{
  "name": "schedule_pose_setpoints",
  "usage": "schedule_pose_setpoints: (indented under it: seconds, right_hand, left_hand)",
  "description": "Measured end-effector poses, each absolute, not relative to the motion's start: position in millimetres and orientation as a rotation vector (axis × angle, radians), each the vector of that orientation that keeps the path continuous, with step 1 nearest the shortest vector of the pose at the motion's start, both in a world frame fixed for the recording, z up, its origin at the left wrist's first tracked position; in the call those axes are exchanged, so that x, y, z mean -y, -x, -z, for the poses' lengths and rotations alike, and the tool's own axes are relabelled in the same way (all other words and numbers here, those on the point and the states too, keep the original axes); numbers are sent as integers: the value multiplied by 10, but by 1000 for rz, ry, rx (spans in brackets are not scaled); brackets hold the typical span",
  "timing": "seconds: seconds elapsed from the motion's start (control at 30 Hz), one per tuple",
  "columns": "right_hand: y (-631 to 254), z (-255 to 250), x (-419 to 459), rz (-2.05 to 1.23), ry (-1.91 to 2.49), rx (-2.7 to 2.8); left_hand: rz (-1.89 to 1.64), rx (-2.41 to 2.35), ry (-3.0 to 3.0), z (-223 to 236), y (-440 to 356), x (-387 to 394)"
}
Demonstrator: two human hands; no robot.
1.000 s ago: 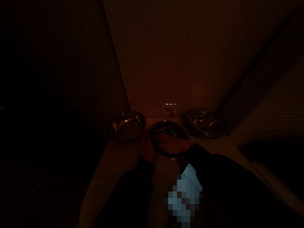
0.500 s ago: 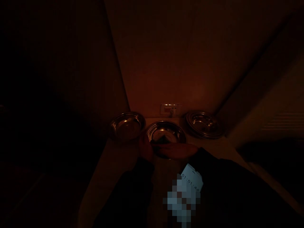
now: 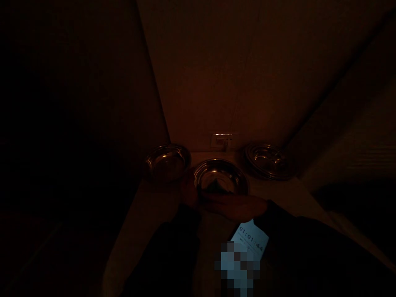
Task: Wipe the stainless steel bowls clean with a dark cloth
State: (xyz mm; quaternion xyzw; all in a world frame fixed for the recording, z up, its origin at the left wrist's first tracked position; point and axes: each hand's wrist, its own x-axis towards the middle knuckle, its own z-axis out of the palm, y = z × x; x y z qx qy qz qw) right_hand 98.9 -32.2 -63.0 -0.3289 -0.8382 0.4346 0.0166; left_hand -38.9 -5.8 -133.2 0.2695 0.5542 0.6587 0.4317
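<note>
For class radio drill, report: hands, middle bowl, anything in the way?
Left hand at left edge of middle bowl. Right hand across near side, blocking view. Dark item inside, unclear.

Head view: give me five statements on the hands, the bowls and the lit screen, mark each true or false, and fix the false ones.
1. The right hand is at the near side of the middle bowl, the left hand at its left side. True.
2. The middle bowl is the only dish in view. False: another bowl stands to its left and what look like stacked dishes to its right.
3. A dark item shows inside the middle bowl. True.
4. A lit screen shows 01:01:44. True.
5. The lit screen lies on the far side of the middle bowl. False: it lies on the near side.
</note>
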Motion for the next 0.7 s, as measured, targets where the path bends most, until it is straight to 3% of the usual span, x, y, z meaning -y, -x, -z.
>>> schedule_pose_setpoints:
  seconds: [0.3, 0.53, 0.7]
  right_hand:
    - [-1336, 596, 251, -1531, 1291, 2563]
    - [-1278, 678, 240, -1327, 1039, 2725]
    - [-1046, 698, 422, -989, 1047, 2748]
  left_hand:
    - [-1671, -1250, -748, 1453, 323, 47]
    - [-1639, -1280, -733, 1436, 312, 77]
    - [-1671, -1309, -730, 1415, 292, 86]
